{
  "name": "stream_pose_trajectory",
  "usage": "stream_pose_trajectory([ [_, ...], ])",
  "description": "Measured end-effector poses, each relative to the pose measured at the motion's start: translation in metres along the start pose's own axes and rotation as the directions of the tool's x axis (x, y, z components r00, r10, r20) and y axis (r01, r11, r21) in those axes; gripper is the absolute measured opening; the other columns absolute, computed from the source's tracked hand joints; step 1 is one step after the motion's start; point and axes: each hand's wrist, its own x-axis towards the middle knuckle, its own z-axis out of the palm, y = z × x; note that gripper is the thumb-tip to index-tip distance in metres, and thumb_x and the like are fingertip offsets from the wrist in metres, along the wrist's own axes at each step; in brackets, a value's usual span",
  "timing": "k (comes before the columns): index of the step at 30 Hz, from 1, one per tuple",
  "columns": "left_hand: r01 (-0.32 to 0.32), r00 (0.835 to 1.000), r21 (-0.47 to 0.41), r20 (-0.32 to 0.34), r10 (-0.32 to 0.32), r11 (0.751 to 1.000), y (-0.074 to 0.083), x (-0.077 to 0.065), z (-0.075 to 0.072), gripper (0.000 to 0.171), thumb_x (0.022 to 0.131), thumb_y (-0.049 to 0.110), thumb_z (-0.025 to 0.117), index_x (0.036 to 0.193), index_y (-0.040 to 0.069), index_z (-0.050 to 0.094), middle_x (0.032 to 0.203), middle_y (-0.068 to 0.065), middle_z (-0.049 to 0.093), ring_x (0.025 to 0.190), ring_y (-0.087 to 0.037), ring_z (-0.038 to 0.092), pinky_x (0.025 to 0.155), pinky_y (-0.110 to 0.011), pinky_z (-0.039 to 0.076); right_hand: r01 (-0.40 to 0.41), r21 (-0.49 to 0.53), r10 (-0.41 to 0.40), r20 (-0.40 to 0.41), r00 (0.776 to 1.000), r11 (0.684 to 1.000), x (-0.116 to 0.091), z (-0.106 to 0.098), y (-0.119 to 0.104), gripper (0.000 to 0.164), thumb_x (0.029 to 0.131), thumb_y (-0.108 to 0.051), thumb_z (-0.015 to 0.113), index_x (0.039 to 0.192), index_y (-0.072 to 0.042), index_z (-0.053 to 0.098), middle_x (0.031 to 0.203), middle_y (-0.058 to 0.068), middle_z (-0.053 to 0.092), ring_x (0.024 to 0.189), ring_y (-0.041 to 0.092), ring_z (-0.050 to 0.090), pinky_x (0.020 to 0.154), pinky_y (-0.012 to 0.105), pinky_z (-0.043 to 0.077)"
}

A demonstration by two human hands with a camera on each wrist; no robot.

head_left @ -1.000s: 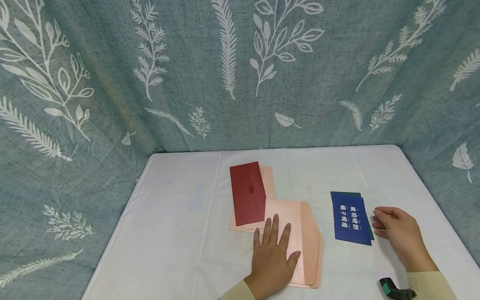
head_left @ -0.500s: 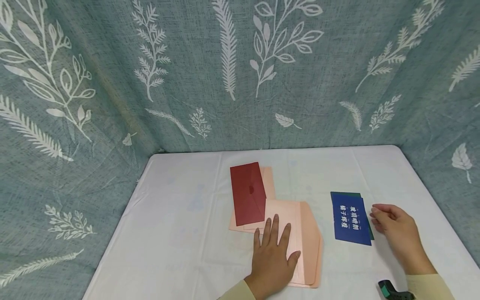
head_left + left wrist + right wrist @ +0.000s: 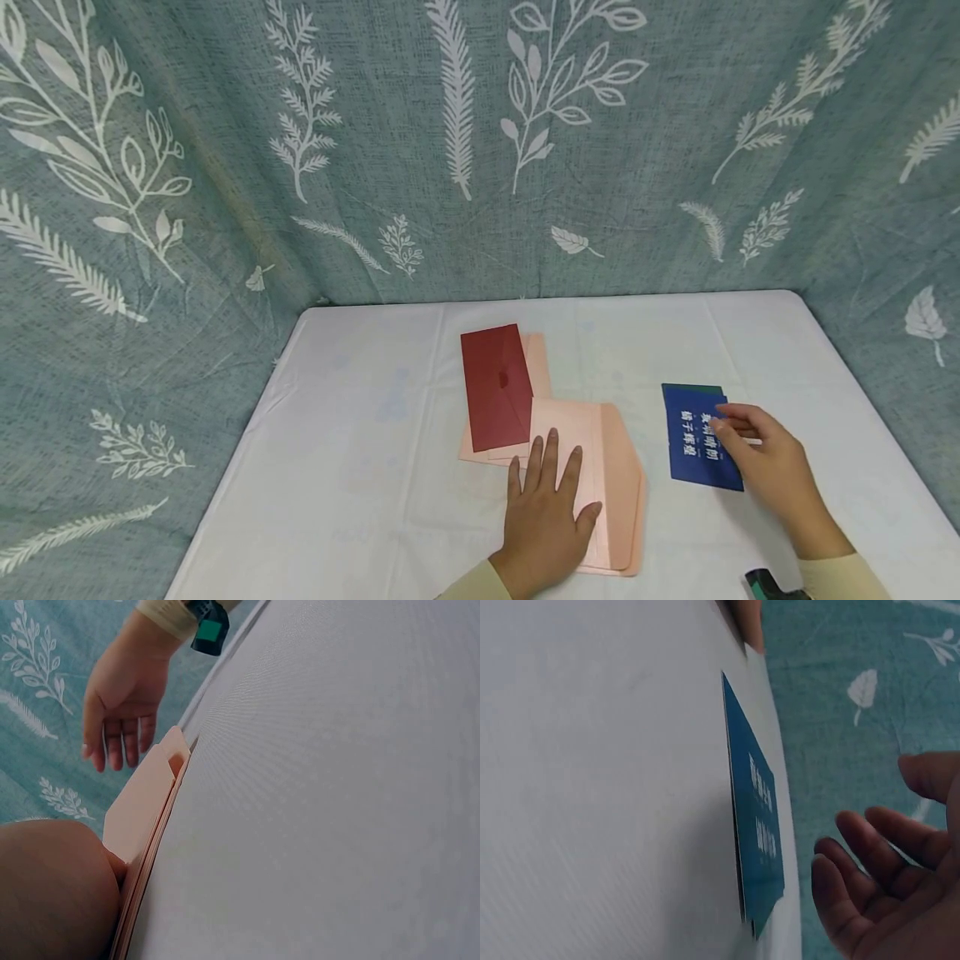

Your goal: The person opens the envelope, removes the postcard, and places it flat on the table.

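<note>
My left hand rests flat with fingers spread on a stack of pink envelopes, whose pointed flaps face right. Over the right edge of a blue card with white characters hovers my right hand, fingers loosely bent and holding nothing. Beneath the blue card a green card shows only at its top edge. In the right wrist view a gap separates the fingers of the right hand from the blue card. The left wrist view shows the pink envelopes edge-on beside the left hand.
A dark red envelope lies on more pink paper, up and left of the left hand. White cloth covers the table. Behind hangs a teal curtain with leaf prints. A black and green device sits at the right wrist.
My right hand has moved left from beside the cards to over the blue card's right edge. The left hand, envelopes and cards stay where they were.
</note>
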Motion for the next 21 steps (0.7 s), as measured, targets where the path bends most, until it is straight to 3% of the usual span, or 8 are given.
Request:
stream_pose_trajectory([
  [2, 0.0, 1.0, 0.001, -0.002, 0.0, 1.0, 0.0, 0.0, 0.0, 0.073, 0.112, 0.055, 0.052, 0.17, 0.014, 0.039, 0.179, -0.019, 0.015, 0.164, -0.038, 0.013, 0.122, -0.068, 0.021, 0.07, 0.002, -0.07, 0.015, 0.997, 0.998, -0.003, 0.005, -0.004, 0.037, 0.11, -0.022, 0.068, 0.136, 0.005, 0.067, 0.121, 0.023, 0.071, 0.111, 0.037, 0.066, 0.079, 0.006, 0.043],
  [4, 0.0, 1.0, 0.0, -0.005, 0.0, 1.0, 0.0, 0.0, 0.0, 0.073, 0.111, 0.055, 0.052, 0.17, 0.014, 0.039, 0.179, -0.019, 0.016, 0.164, -0.038, 0.013, 0.122, -0.068, 0.021, 0.112, 0.0, -0.112, 0.054, 0.992, 0.994, -0.006, 0.011, -0.01, 0.038, 0.109, -0.02, 0.07, 0.137, 0.005, 0.066, 0.125, 0.023, 0.071, 0.113, 0.04, 0.068, 0.085, 0.016, 0.053],
  [7, 0.003, 1.0, -0.003, -0.004, -0.003, 1.0, 0.0, 0.0, 0.0, 0.073, 0.111, 0.056, 0.053, 0.17, 0.015, 0.039, 0.179, -0.019, 0.016, 0.164, -0.038, 0.013, 0.123, -0.067, 0.021, 0.176, -0.022, -0.172, 0.112, 0.979, 0.984, -0.01, 0.02, -0.017, 0.04, 0.108, -0.02, 0.073, 0.14, 0.003, 0.066, 0.134, 0.026, 0.068, 0.117, 0.044, 0.069, 0.093, 0.045, 0.06],
  [9, 0.004, 1.0, -0.002, -0.003, -0.004, 1.0, 0.0, 0.0, -0.001, 0.073, 0.111, 0.055, 0.053, 0.17, 0.015, 0.039, 0.179, -0.019, 0.016, 0.164, -0.038, 0.013, 0.123, -0.067, 0.021, 0.218, -0.042, -0.21, 0.149, 0.966, 0.975, -0.014, 0.026, -0.02, 0.043, 0.106, -0.021, 0.075, 0.142, 0.001, 0.066, 0.14, 0.027, 0.065, 0.123, 0.048, 0.066, 0.097, 0.065, 0.054],
  [14, 0.003, 1.0, -0.008, 0.009, -0.003, 1.0, 0.001, 0.0, -0.002, 0.073, 0.112, 0.055, 0.053, 0.17, 0.014, 0.039, 0.179, -0.019, 0.015, 0.164, -0.038, 0.012, 0.122, -0.068, 0.02, 0.344, -0.086, -0.32, 0.209, 0.924, 0.935, -0.019, 0.04, -0.025, 0.052, 0.103, -0.024, 0.079, 0.147, -0.001, 0.064, 0.148, 0.024, 0.062, 0.138, 0.05, 0.055, 0.107, 0.071, 0.043],
  [21, -0.006, 1.0, -0.013, 0.017, 0.007, 1.0, 0.001, 0.001, -0.003, 0.073, 0.112, 0.053, 0.053, 0.17, 0.011, 0.04, 0.179, -0.022, 0.014, 0.164, -0.04, 0.012, 0.122, -0.07, 0.021, 0.439, -0.129, -0.381, 0.324, 0.866, 0.889, -0.026, 0.05, -0.032, 0.067, 0.103, -0.032, 0.079, 0.159, -0.005, 0.055, 0.166, 0.018, 0.048, 0.151, 0.046, 0.042, 0.113, 0.07, 0.038],
])
